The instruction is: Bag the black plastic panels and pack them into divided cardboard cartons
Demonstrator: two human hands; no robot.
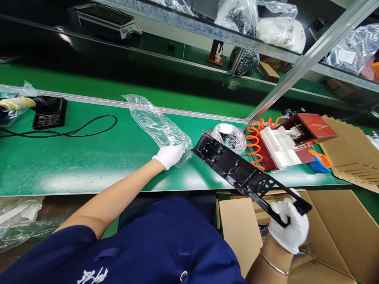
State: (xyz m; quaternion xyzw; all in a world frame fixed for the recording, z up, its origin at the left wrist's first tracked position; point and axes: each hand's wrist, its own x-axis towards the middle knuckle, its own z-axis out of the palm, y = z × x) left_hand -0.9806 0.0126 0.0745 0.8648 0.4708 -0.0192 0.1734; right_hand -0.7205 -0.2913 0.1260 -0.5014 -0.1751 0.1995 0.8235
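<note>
My left hand (171, 156), in a white glove, is closed on the near end of a clear plastic bag (154, 120) that stretches away over the green bench. In my right hand (291, 225), also gloved, is one end of a long black plastic panel (237, 169) with cutouts and small round holes. The panel slants from the open carton at lower right up to the left, and its far end comes close to the bag's near end. A bundle in clear wrap (229, 137) lies just behind the panel.
A red and white fixture (284, 146) with a coiled orange hose (254, 144) stands at right, near cardboard sheets (352, 154). An open carton (337, 232) sits below the bench edge. A black cable (89, 128) lies at left. A metal shelf post (304, 63) rises behind.
</note>
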